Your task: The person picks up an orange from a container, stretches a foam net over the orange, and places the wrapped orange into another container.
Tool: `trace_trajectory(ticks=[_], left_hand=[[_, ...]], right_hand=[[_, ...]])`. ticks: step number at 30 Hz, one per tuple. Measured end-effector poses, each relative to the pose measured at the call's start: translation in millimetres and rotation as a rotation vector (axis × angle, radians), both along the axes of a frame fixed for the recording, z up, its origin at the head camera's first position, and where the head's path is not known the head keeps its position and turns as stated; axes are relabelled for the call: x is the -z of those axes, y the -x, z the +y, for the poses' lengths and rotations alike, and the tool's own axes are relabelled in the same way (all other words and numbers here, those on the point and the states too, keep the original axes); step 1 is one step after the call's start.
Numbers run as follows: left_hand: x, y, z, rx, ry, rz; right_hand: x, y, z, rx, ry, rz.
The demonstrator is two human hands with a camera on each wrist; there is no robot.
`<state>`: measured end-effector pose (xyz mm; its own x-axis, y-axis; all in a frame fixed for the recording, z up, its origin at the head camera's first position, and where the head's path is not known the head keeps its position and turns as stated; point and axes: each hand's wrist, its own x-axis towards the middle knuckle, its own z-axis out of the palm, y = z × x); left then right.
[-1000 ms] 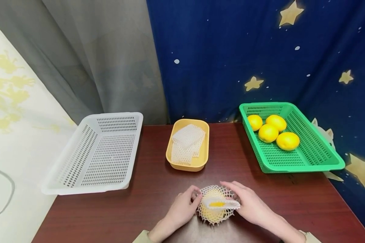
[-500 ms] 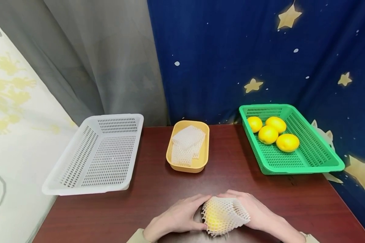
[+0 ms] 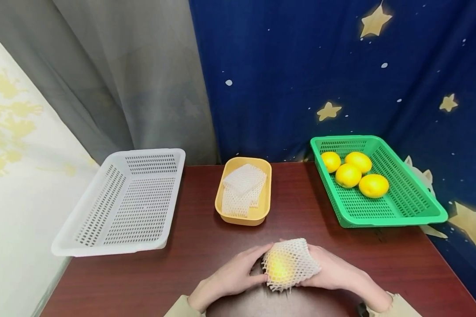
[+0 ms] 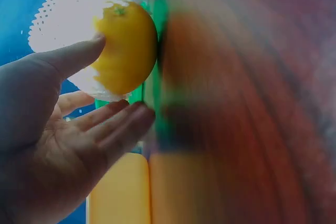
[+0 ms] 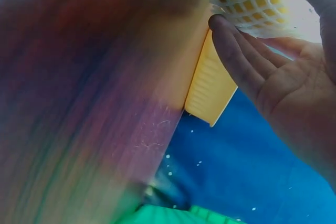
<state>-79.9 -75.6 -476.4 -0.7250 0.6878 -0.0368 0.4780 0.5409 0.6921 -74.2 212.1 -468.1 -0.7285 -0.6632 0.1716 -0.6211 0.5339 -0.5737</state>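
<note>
A lemon (image 4: 128,51) sits inside a white foam net sleeve (image 3: 297,259) at the table's near middle. The sleeve lies tipped, its fringed end toward the left and its other end toward the right hand. My left hand (image 3: 236,273) holds the lemon from the left, thumb on it and fingers curved beneath in the left wrist view. With thumb and fingers about the netted fruit, my right hand (image 3: 337,268) grips it from the right. In the left wrist view, part of the lemon's skin shows bare, with its green stem end.
A yellow tray (image 3: 265,193) with folded foam nets (image 3: 242,189) stands behind the hands. The white basket (image 3: 166,237) is at the left, and the green basket (image 3: 396,222) with several lemons (image 3: 374,186) at the right. Curtains hang behind the table.
The netted lemon has gone from upright, its sleeve opening facing up, to tipped on its side toward the right. Both hands have closed in around it and raised it slightly.
</note>
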Motion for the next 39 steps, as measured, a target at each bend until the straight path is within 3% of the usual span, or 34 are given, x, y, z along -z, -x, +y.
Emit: trace_trajectory(ticks=[4,6,9,13,18,21,26,33,35,39], left_hand=[[3.2,10.4,-3.4,-0.028,-0.152,-0.223],[3.5,14.4,-6.3,-0.036,-0.222,-0.293],[3.1,22.0,-11.7,-0.015,-0.324,-0.313],[-2.8,35.5,-18.2,-0.005,-0.504,-0.345],[-18.8,52.2,-21.5,-0.064,-0.697,-0.422],[-29.4,60.6,-20.8,-0.118,-0.750,-0.446],[-42.1,66.4,-15.2,-0.230,-0.794,-0.492],[-36.3,58.0,-7.4,-0.361,-0.849,-0.594],[-34.5,56.8,-5.3,-0.376,-0.861,-0.591],[-35.9,56.8,-2.5,-0.389,-0.881,-0.500]], right_hand=[[4.6,16.0,-3,-0.024,0.069,-0.040],[5.6,21.9,-4,-0.036,0.099,-0.047],[1.8,30.1,-6,-0.040,0.159,-0.081],[-9.8,42.4,-12,-0.023,0.300,-0.204],[-29.1,58.5,-25,0.106,0.355,-0.252],[-41.3,67.5,-33,0.192,0.336,-0.220],[-54.6,75.9,-44,0.241,0.370,-0.224],[-52.1,67.8,-63,0.306,0.394,-0.181],[-51.1,65.0,-67,0.328,0.399,-0.164],[-52.4,63.7,-69,0.359,0.410,-0.145]])
